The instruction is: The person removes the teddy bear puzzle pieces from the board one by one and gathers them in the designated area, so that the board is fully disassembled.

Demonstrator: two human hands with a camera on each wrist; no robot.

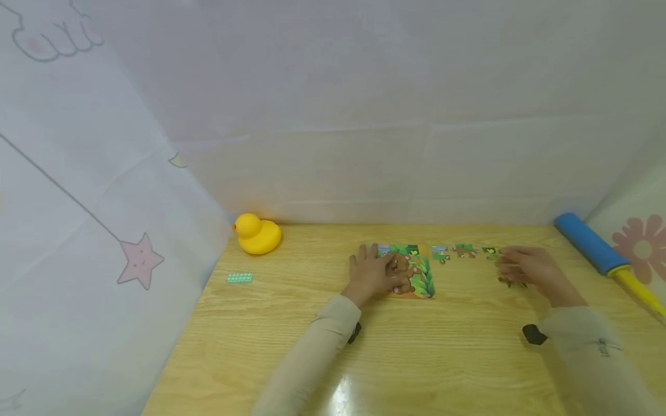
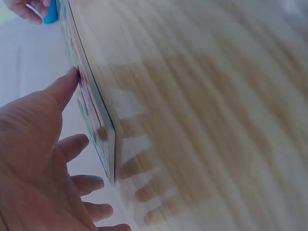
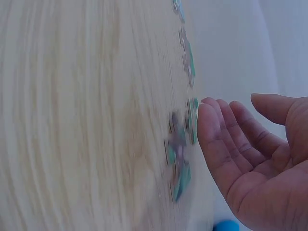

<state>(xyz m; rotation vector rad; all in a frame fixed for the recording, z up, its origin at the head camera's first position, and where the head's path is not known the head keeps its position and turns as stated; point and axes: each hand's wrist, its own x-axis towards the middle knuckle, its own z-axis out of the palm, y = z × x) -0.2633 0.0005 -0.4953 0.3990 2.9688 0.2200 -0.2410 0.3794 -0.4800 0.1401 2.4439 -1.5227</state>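
A rectangular jigsaw puzzle [image 1: 424, 277] with a brown cartoon animal and green leaves lies on the wooden table. Over its left part is my left hand [image 1: 372, 274], fingers spread; its thumb [image 2: 67, 86] meets the puzzle's face in the left wrist view. My right hand [image 1: 528, 270] hovers at the loose pieces, fingers slightly bent and nothing between them. Beside its fingertips lies one puzzle piece [image 1: 490, 252], and another piece [image 3: 178, 149] shows below the hand. Farther left are a brown-and-green piece [image 1: 465, 250] and a blue-green piece [image 1: 440, 252].
A yellow rubber duck [image 1: 258, 234] stands at the table's back left, with a small green patterned strip [image 1: 240, 278] in front of it. At the right lies a blue foam tube with a yellow handle [image 1: 588, 242]. White printed cloth [image 1: 333, 173] walls the table's back and sides.
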